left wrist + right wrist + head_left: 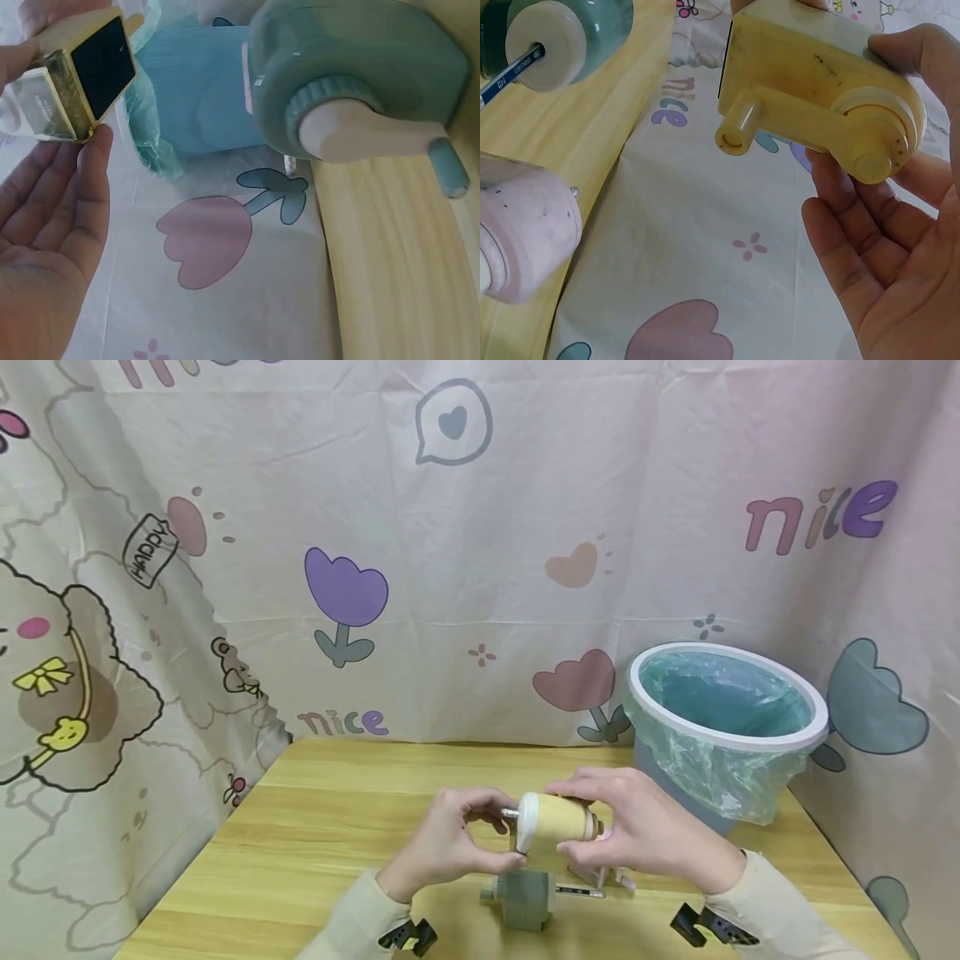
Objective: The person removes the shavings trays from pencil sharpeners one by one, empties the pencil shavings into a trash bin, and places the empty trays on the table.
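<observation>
A yellow hand-crank pencil sharpener [561, 820] is held up over the table between both hands. At its white-rimmed end, my left hand [450, 833] grips it with thumb below and fingers above. My right hand [647, 828] holds the other end, near the crank [802, 124], with its thumb across the body. In the left wrist view the sharpener [64, 90] shows a dark panel and a clear part. Below the hands stands a green pencil sharpener [527, 902] with a pencil [581, 892] in its hole. A pink sharpener [529, 225] lies beyond it, mostly hidden in the head view.
At the back right stands a blue-grey bin [678, 789] with a white rim and a green plastic liner [750, 777]. A printed curtain [480, 568] hangs behind and beside the wooden table [322, 810].
</observation>
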`<action>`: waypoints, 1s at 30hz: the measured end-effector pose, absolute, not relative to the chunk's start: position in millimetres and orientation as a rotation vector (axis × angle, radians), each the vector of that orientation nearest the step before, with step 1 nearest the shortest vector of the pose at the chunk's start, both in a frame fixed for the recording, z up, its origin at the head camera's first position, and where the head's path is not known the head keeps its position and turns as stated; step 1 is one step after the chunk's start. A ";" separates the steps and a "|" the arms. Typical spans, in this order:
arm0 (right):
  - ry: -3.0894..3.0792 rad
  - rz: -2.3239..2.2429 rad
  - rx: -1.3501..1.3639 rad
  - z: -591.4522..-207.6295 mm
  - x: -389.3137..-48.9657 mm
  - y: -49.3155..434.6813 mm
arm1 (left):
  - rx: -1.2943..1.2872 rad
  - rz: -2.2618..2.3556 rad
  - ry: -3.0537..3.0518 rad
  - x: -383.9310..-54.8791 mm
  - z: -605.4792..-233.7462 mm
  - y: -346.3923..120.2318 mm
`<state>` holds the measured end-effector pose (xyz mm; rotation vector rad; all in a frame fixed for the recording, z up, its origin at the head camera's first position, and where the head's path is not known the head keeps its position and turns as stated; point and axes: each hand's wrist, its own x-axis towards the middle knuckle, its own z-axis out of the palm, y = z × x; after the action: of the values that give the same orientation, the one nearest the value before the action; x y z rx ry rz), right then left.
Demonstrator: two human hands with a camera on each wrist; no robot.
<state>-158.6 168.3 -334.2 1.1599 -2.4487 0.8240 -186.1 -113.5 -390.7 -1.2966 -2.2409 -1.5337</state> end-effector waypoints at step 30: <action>-2.467 0.830 1.030 -336.0 -154.2 201.6 | -1.201 -1.587 -2.214 -187.8 -390.7 -134.2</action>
<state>-154.2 201.6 -336.0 1.0299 -2.4672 0.8295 -187.8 -134.2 -390.7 -1.2010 -2.2143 -1.5871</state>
